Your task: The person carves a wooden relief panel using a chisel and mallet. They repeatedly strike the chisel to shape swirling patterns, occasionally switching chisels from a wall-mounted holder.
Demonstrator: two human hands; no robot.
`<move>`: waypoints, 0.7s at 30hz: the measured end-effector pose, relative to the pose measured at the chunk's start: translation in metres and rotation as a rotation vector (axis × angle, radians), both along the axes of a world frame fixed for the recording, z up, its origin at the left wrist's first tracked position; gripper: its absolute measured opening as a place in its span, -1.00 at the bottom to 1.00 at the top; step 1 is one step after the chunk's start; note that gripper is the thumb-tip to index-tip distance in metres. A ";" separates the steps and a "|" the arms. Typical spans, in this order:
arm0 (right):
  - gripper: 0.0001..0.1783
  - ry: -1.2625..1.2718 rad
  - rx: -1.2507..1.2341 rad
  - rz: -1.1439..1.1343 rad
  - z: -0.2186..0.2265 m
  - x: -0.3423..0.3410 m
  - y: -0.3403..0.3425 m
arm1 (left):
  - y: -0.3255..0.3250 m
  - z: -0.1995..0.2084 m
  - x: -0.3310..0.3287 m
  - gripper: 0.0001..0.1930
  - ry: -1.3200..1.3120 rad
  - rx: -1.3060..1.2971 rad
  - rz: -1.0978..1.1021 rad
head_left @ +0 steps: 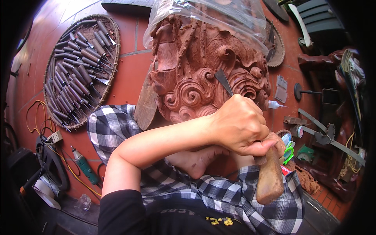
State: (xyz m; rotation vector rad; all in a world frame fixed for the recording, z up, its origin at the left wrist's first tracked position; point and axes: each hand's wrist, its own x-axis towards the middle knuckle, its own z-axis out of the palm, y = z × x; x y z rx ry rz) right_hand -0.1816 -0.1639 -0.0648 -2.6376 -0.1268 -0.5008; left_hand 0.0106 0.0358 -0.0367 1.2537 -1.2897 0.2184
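My left hand [241, 121] is closed in a fist around a chisel. The chisel's flat dark blade [224, 81] points away from me over the scrolls of a reddish-brown wood carving [196, 90]; whether its tip touches the wood, I cannot tell. The fist hides most of the handle. Just below the fist, a pale wooden club, likely a mallet [270, 184], hangs over my right knee. Fingers [279, 143] curl at its narrow end, and which hand they belong to is unclear. My right forearm does not show. Clear plastic sheeting [172, 13] covers the carving's far part.
A round woven tray [115, 70] of many chisels lies at left. Below it are a power strip [55, 137], cords and a green rotary tool [83, 168]. A worn board [145, 103] leans beside the carving. Green scissors [289, 153], a glue bottle [275, 104] and wood shavings [305, 178] are at right.
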 end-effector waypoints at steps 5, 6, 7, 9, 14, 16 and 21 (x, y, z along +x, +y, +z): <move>-0.70 -0.106 0.257 0.033 0.008 0.013 0.010 | -0.008 0.001 0.001 -0.56 -0.070 0.019 0.078; -0.70 -0.135 0.293 0.029 0.010 0.016 0.014 | -0.009 0.004 -0.001 -0.56 -0.092 0.005 0.114; -0.70 -0.164 0.312 0.017 0.017 0.021 0.023 | -0.008 0.006 -0.003 -0.57 -0.111 -0.008 0.153; -0.67 -0.199 0.344 0.006 0.018 0.021 0.026 | -0.003 0.012 -0.009 -0.58 -0.141 -0.007 0.138; -0.63 -0.126 0.347 0.066 0.020 0.024 0.022 | -0.002 0.002 -0.006 -0.57 -0.094 0.034 0.000; -0.64 -0.133 0.322 0.053 0.017 0.024 0.024 | 0.001 0.002 -0.003 -0.57 -0.081 0.040 -0.003; -0.67 -0.268 0.290 0.019 0.014 0.023 0.020 | -0.004 0.008 0.003 -0.58 -0.021 0.011 -0.043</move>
